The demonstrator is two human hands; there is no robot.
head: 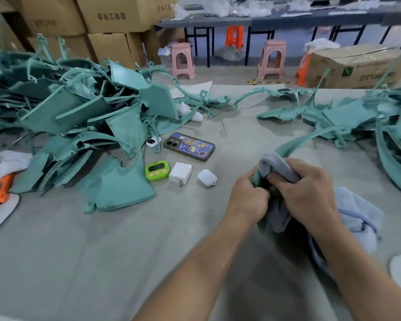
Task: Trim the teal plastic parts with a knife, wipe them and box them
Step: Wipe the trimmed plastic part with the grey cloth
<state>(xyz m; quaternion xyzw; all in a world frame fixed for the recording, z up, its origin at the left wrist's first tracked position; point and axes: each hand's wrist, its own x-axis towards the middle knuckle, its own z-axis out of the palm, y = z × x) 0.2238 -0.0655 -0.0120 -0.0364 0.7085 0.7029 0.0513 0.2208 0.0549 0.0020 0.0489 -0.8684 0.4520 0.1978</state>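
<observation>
A long curved teal plastic part (310,139) runs from my hands up and to the right over the table. My left hand (248,198) grips its near end. My right hand (308,193) holds a grey-blue cloth (276,165) wrapped round the part beside the left hand. The cloth's loose end (357,218) trails to the right under my right forearm. A big heap of teal parts (79,117) lies at the left, another pile of teal parts (361,114) at the right. An orange knife (0,188) lies at the far left edge.
A phone (189,146), a green timer (156,170), a white charger (180,172) and a white earbud case (207,177) lie in the table's middle. Cardboard boxes (111,17) stack at the back left, one cardboard box (352,66) stands back right. Pink stools (182,60) stand behind.
</observation>
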